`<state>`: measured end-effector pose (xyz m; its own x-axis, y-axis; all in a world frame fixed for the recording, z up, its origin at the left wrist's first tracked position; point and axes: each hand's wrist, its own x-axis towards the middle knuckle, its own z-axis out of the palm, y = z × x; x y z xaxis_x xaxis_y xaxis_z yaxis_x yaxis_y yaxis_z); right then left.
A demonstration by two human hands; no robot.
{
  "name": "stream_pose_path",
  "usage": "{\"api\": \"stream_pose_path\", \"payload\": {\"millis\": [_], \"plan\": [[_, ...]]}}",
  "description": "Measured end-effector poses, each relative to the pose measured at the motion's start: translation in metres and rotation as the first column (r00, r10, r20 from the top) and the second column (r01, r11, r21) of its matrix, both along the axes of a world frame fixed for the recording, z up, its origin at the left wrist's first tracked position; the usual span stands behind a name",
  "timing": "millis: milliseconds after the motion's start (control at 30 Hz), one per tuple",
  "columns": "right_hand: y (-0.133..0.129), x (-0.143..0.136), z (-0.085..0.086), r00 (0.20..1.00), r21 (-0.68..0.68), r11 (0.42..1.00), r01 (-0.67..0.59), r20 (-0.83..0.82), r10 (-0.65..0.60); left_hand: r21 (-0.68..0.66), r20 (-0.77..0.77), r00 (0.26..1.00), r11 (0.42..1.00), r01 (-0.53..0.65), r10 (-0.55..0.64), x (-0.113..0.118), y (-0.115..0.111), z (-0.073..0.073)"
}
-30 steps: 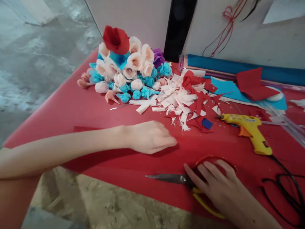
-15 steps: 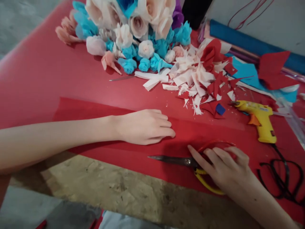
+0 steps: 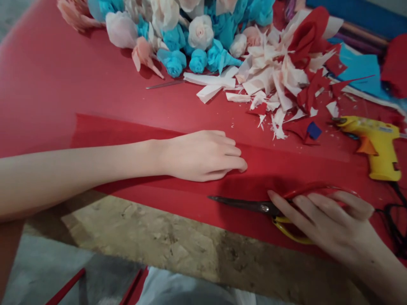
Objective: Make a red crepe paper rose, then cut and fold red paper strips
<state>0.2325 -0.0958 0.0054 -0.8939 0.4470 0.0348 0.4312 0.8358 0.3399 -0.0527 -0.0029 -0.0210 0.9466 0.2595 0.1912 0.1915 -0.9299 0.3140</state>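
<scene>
Now | left hand on red sheet ×1 | right hand on scissors ×1

Paper flowers sat bunched left of paper scraps; yellow glue gun lay right of scraps.

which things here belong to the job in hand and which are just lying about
Likely in the job:
- red sheet, under the left hand
- scissors, at the right hand

Apparently just lying about:
- yellow glue gun
- paper flowers
- pale and red scraps
- small blue piece
</scene>
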Motion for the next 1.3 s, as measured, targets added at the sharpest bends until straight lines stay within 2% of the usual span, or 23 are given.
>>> {"api": "stream_pose_path", "payload": {"millis": [100, 200, 300, 367, 533, 667, 767, 933, 1100, 1167, 1233, 1300], "plan": [[-0.007, 0.001, -0.002, 0.999, -0.041, 0.999, 0.028, -0.025, -0.029, -0.007, -0.012, 1.0, 1.0, -0.001, 0.001, 0.0, 0.0, 0.0], [-0.016, 0.0, -0.004, 0.988, -0.104, 0.984, 0.143, -0.034, -0.148, -0.023, -0.021, 1.0, 1.0, 0.001, -0.001, 0.0, 0.0, 0.001], [-0.021, -0.002, -0.006, 0.968, -0.128, 0.96, 0.25, 0.02, -0.249, -0.032, -0.025, 1.0, 0.999, -0.003, 0.003, 0.0, 0.0, 0.001], [-0.023, -0.005, -0.007, 0.962, -0.13, 0.953, 0.272, 0.055, -0.267, -0.035, -0.019, 1.0, 0.999, -0.004, 0.003, 0.0, 0.0, 0.002], [-0.022, -0.018, -0.005, 0.963, -0.044, 0.963, 0.264, 0.067, -0.261, -0.036, -0.023, 1.0, 0.999, -0.004, 0.003, -0.001, 0.0, 0.002], [-0.014, -0.029, 0.0, 0.981, 0.021, 0.986, 0.167, 0.095, -0.168, -0.03, -0.034, 0.999, 1.0, -0.009, 0.008, -0.001, 0.0, 0.001], [-0.008, -0.03, 0.003, 0.994, 0.008, 0.996, 0.084, 0.076, -0.084, -0.023, -0.028, 1.0, 1.0, -0.004, 0.004, -0.001, 0.0, 0.001], [-0.007, -0.024, 0.005, 0.998, -0.047, 0.998, 0.052, 0.026, -0.051, -0.028, -0.036, 0.999, 1.0, -0.009, 0.008, 0.0, 0.0, 0.002], [-0.006, -0.025, 0.005, 1.0, -0.043, 0.999, 0.02, 0.016, -0.019, -0.058, -0.033, 0.999, 0.998, -0.004, 0.002, -0.001, 0.001, 0.001], [-0.005, -0.028, 0.005, 0.999, -0.04, 0.998, 0.041, -0.018, -0.041, -0.102, -0.027, 1.0, 0.995, -0.008, 0.006, -0.001, 0.001, 0.002], [-0.004, -0.032, 0.004, 0.996, -0.053, 0.996, 0.066, -0.051, -0.068, -0.211, 0.02, 0.999, 0.977, -0.037, 0.042, 0.0, 0.0, 0.006], [-0.004, -0.034, 0.003, 0.994, -0.079, 0.994, 0.082, -0.069, -0.087, -0.349, 0.081, 0.983, 0.929, -0.125, 0.163, 0.006, -0.001, 0.012]]}}
